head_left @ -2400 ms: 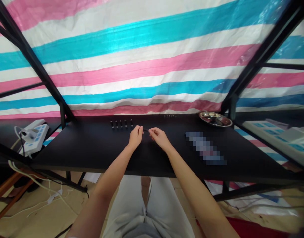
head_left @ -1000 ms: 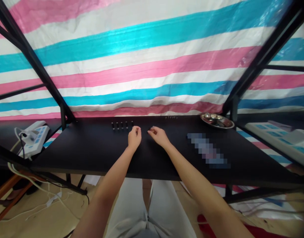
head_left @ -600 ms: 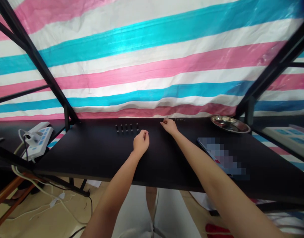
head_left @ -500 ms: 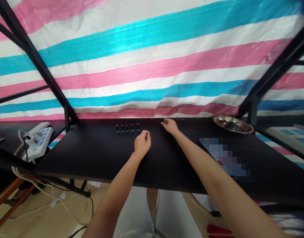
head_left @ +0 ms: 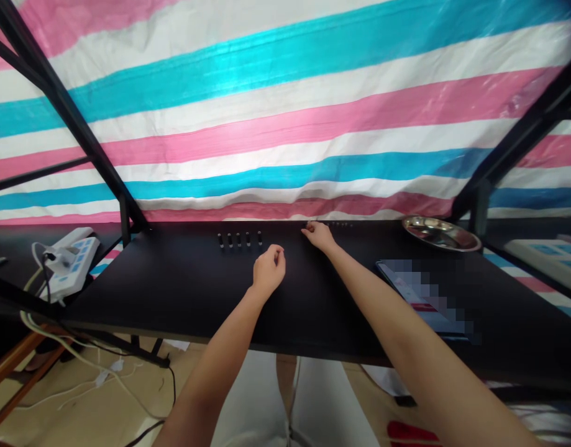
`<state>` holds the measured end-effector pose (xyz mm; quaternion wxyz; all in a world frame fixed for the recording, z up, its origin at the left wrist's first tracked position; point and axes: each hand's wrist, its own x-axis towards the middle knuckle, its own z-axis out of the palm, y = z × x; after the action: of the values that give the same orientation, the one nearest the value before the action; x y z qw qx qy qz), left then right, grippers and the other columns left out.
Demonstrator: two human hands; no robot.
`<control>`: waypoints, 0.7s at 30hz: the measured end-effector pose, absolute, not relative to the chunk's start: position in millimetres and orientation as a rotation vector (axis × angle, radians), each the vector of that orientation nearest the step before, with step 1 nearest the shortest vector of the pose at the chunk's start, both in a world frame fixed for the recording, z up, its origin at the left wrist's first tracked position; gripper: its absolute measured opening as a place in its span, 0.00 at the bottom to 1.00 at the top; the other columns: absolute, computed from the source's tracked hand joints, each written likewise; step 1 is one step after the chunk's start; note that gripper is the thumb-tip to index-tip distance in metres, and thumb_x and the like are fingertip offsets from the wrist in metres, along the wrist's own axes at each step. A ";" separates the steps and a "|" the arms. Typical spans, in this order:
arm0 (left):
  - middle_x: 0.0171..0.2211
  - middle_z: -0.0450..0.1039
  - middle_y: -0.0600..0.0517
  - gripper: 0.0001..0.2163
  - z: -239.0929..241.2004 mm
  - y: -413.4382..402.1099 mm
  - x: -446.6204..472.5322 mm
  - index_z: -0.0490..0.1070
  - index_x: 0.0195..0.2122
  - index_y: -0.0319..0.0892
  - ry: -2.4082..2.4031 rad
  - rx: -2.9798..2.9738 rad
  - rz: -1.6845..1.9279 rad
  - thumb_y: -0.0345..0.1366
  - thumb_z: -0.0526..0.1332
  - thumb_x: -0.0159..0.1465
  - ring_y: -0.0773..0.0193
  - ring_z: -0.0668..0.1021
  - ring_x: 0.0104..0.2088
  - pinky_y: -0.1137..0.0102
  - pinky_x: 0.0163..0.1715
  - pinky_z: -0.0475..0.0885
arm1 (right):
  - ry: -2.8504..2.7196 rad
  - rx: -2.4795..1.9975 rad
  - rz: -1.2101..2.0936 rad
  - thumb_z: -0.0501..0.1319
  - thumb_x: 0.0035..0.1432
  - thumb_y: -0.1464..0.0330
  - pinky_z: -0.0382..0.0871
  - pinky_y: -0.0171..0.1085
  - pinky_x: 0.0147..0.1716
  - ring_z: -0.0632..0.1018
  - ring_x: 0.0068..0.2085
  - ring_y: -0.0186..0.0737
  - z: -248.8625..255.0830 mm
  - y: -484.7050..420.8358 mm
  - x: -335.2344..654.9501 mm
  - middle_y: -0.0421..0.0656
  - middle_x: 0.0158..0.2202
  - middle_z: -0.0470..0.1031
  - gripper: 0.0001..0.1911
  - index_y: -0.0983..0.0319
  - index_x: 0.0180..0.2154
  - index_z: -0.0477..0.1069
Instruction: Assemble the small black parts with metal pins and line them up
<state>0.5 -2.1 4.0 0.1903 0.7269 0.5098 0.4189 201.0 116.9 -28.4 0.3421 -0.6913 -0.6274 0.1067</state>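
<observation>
near the tiny pieces (head_left: pixel 340 225) left of the metal plate (head_left: pixel 446 239), the right hand (head_left: pixel 319 236), grip hidden, could sweep them off the desk (head_left: pixel 173 279), while the left hand (head_left: pixel 268 270), curled, hold unclear, might bump five dark cylinders (head_left: pixel 239 239) farther left of that plate.

A striped sheet (head_left: pixel 266 130) hangs behind the table (head_left: pixel 173 285), a white power strip (head_left: pixel 71 273) lies at left, and pale cables (head_left: pixel 28 321) trail toward the floor (head_left: pixel 92 413).
</observation>
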 end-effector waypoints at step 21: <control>0.23 0.68 0.54 0.08 2.2 -0.7 1.2 0.67 0.37 0.46 1.502 2.016 1.103 0.33 0.52 0.59 0.65 0.71 0.26 0.71 0.30 0.62 | -1.760 -1.852 0.530 0.59 0.44 0.77 0.67 0.34 0.29 0.72 0.24 0.35 -28.3 136.2 220.7 0.43 0.21 0.72 0.08 0.67 0.31 0.72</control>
<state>1.2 -0.7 2.2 0.1969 0.7201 0.5364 0.3938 220.7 136.2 -28.3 0.2631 -0.6849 -0.6506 0.1959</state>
